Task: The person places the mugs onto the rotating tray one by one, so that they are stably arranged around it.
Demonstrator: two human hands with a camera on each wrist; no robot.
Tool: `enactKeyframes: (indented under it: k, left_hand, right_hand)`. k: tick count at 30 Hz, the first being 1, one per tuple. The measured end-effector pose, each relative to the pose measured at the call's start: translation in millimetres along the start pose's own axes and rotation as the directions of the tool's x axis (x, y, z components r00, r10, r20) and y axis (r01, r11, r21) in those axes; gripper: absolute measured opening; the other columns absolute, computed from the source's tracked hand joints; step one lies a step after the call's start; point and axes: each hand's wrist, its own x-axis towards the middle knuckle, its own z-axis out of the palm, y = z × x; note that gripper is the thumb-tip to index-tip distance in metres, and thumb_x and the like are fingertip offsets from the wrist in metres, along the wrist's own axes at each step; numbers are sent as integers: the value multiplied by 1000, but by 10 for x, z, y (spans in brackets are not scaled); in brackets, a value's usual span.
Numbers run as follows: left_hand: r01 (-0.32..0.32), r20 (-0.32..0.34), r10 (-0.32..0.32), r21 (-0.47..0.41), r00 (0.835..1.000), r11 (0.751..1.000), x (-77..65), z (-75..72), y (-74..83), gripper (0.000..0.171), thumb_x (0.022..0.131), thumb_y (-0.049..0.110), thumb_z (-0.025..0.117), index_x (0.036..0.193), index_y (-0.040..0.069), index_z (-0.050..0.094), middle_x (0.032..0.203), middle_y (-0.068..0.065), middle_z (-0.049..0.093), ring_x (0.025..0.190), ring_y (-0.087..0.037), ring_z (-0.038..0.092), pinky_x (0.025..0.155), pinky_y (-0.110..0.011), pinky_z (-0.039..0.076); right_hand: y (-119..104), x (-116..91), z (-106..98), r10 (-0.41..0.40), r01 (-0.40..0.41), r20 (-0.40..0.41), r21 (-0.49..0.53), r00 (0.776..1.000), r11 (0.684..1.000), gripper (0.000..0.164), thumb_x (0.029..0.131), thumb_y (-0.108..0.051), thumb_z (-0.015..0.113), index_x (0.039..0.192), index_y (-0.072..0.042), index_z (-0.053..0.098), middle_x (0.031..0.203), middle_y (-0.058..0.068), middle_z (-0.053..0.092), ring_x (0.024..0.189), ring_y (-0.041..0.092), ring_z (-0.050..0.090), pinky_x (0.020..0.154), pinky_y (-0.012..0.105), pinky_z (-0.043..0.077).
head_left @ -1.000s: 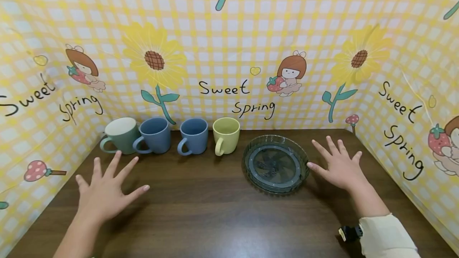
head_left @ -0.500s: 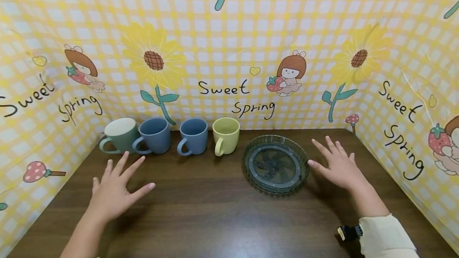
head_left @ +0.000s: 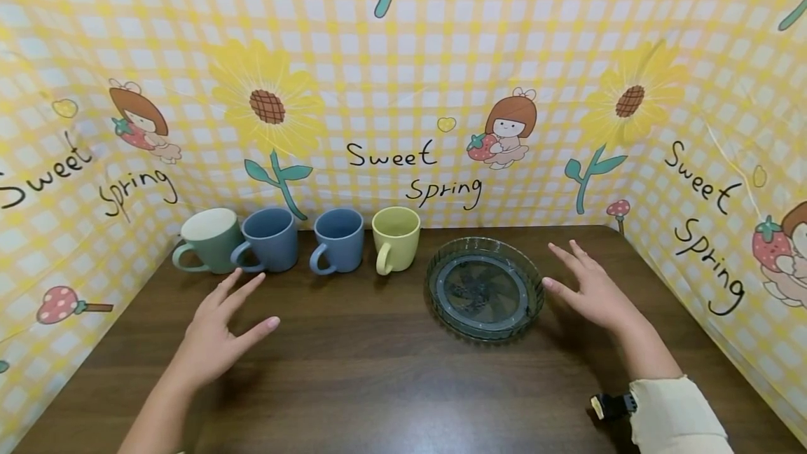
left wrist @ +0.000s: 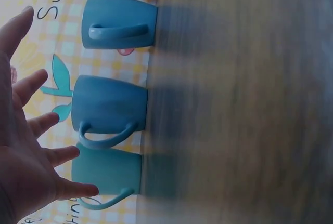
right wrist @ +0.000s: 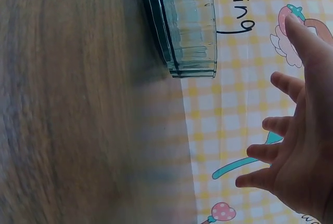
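Several mugs stand in a row at the back of the table: a green mug with a white inside [head_left: 213, 244], a blue mug [head_left: 272, 240], a second blue mug [head_left: 340, 240] and a yellow-green mug [head_left: 397, 238]. My left hand [head_left: 214, 342] hovers in front of the green and first blue mugs, fingers extended, holding nothing. To the right of the mugs lies a round dark clear dish with a fluted wall [head_left: 485, 331]. My right hand [head_left: 595, 293] is just right of this dish, thumb near its rim, fingers straight; the right wrist view shows a gap between them.
The brown wooden table [head_left: 353, 384] is enclosed at the back and sides by a yellow checked cloth [head_left: 378, 76] printed with flowers and words. A small black device [head_left: 613, 406] sits at the right sleeve [head_left: 677, 412].
My left hand has moved right and turned thumb-up, its fingers drawing closer together. My right hand has turned slightly, its fingers less spread. The mugs and dish keep their places.
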Motion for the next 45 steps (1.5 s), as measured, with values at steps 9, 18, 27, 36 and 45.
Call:
enactKeyframes:
  k: [9, 18, 27, 36, 45]
  left_hand:
    - [-42, -17, 40, -129, 999, 991, 56, 109, 62, 68, 86, 30, 76, 146, 21, 46, 151, -22, 33, 132, -53, 29, 92, -76, 29]
    - [-12, -25, 6, -232, 1000, 973, 87, 184, 175, 62, 85, 26, 77, 142, 18, 52, 145, -17, 39, 133, -42, 33, 96, -68, 32]
    - [21, -22, -29, -307, 999, 952, 153, 314, 238, 60, 85, 24, 78, 139, 15, 55, 142, -11, 44, 131, -32, 37, 95, -59, 38]
    - [58, 8, -60, -364, 998, 930, 239, 439, 343, 57, 85, 24, 78, 137, 14, 57, 139, -8, 49, 119, -25, 48, 89, -52, 46]
    - [93, 42, -83, -477, 996, 874, 341, 577, 432, 55, 83, 22, 80, 134, 14, 60, 137, -7, 52, 118, -23, 50, 93, -54, 47]
  right_hand:
    - [58, 18, 37, -20, 23, -36, 91, 999, 996, 69, 96, -37, 62, 152, -10, 32, 156, 31, 15, 134, 58, 23, 92, 72, 40]
    - [95, 43, 65, 15, -9, -26, 239, 1000, 971, 66, 95, -32, 64, 149, -6, 36, 154, 30, 21, 136, 54, 23, 98, 70, 36]
    - [156, 63, 94, 55, -52, 3, 403, 998, 914, 60, 97, -29, 64, 146, -4, 41, 148, 27, 37, 133, 49, 34, 100, 65, 36]
    - [205, 119, 144, 79, -112, 81, 610, 994, 784, 62, 97, -18, 63, 147, 4, 34, 148, 32, 31, 125, 43, 48, 84, 42, 57]
    - [254, 185, 166, 73, -153, 145, 681, 987, 717, 64, 96, -12, 64, 147, 7, 31, 147, 36, 29, 119, 40, 52, 84, 47, 57]
